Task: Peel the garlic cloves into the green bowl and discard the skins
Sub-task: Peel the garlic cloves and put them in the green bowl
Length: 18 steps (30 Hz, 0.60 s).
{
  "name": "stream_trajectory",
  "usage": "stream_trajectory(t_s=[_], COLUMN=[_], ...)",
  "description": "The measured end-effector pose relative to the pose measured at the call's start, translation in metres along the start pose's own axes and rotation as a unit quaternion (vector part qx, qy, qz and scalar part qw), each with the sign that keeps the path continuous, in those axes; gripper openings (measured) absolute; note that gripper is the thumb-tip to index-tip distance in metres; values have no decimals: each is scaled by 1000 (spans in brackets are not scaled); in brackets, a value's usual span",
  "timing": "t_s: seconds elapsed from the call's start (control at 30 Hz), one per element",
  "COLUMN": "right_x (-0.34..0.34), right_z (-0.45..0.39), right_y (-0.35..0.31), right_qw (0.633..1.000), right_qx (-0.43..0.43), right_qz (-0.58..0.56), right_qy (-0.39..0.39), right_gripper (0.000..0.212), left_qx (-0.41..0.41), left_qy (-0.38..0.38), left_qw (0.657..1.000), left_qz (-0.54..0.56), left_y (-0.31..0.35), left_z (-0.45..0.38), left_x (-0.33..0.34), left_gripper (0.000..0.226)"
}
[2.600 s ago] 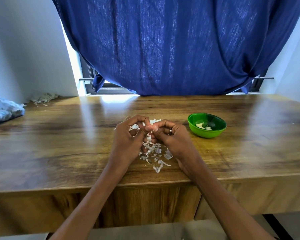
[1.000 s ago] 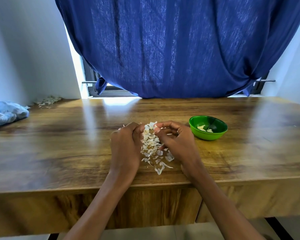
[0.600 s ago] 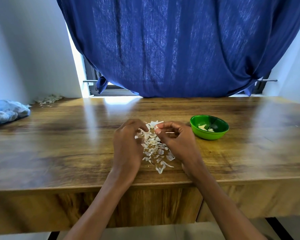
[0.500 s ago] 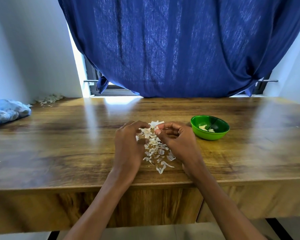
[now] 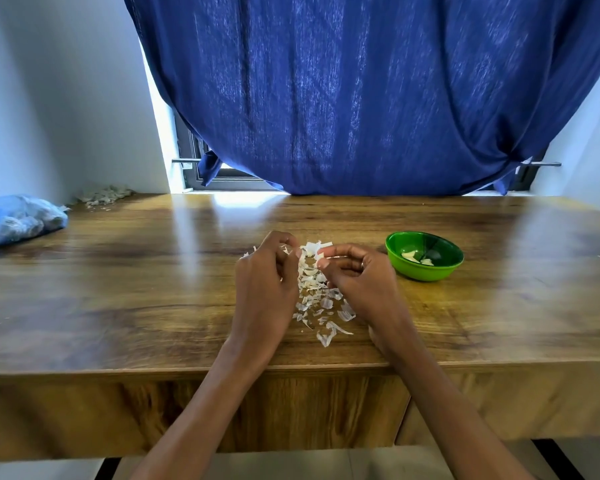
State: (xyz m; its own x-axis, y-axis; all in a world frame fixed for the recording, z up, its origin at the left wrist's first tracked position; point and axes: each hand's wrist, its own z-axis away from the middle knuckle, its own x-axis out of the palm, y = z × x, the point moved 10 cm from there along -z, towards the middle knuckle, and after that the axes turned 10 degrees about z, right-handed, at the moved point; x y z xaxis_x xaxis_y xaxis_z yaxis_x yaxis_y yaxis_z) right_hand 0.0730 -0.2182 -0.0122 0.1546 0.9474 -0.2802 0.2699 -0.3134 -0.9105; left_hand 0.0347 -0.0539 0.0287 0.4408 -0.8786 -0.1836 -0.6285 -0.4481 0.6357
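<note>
Both hands sit curled over the scattered white papery garlic skins (image 5: 317, 292): left hand (image 5: 265, 282) pinching scraps, right hand (image 5: 355, 282) with fingers bent, contents unclear. The small round green plastic bowl (image 5: 424, 271) lies rightward on the wooden desk (image 5: 153, 289), nearer the right hand.

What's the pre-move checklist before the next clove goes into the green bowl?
1. Green bowl upright, within right-hand reach: ok.
2. Bowl holds peeled cloves only, no skins: cannot tell.
3. Right hand fingers pinching a clove: cannot tell, item too small.
4. Left hand clear of the path to the bowl: ok.
5. Skins discarded: not ok, piled on the table between the hands.
</note>
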Motion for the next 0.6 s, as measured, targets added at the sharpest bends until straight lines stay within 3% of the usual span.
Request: stream_trajectory(t_s=[0.17, 0.43, 0.6], right_x=[0, -1, 0], right_z=[-1, -1, 0], right_y=[-1, 0, -1], right_qw=[1000, 1000, 1000], right_qx=[-6, -3, -11], right_qz=[6, 5, 3], right_qy=[2, 4, -6], right_gripper=[18, 18, 26], left_qx=[-47, -30, -39], left_qy=[-51, -27, -57], left_qw=[998, 999, 998], left_qz=[-2, 13, -6], left_y=[-18, -11, -18], left_z=[-1, -1, -1], left_x=[10, 5, 11], left_gripper=[48, 14, 45])
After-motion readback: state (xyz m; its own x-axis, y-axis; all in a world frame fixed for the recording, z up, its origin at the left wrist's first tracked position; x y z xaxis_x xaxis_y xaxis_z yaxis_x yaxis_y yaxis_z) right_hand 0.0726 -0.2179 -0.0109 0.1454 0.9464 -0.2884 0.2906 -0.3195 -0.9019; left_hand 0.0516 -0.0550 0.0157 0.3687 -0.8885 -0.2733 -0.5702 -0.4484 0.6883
